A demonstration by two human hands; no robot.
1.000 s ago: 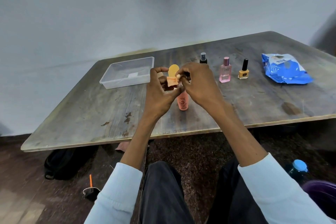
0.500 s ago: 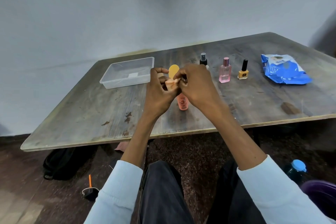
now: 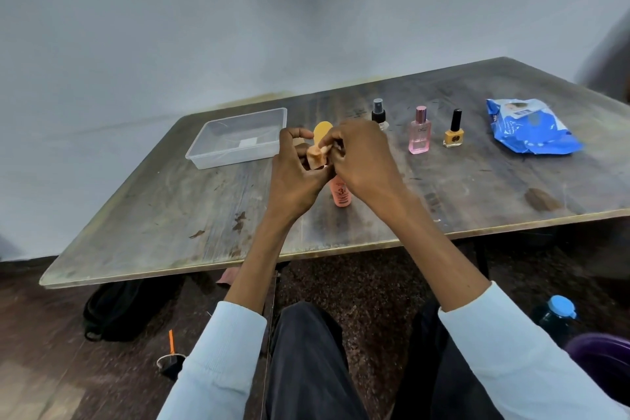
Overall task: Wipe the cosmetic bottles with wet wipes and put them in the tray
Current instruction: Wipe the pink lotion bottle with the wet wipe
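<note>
- Both hands meet above the middle of the worn wooden table (image 3: pixel 170 215): the left hand (image 3: pixel 295 177) grips a small peach-coloured bottle (image 3: pixel 315 155), and the right hand (image 3: pixel 363 160) pinches at its top with curled fingers.
- Below them an orange-pink bottle (image 3: pixel 341 196) stands upright, well in from the near edge.
- At the far left, the clear plastic tray (image 3: pixel 204 153) sits with bare tabletop around it.
- A black-capped spray bottle (image 3: pixel 378 111), pink perfume bottle (image 3: pixel 419 131) and yellow nail-polish bottle (image 3: pixel 453 133) stand in a row, apart from each other.
- Near the right edge lies a blue wet-wipe pack (image 3: pixel 525 129).
</note>
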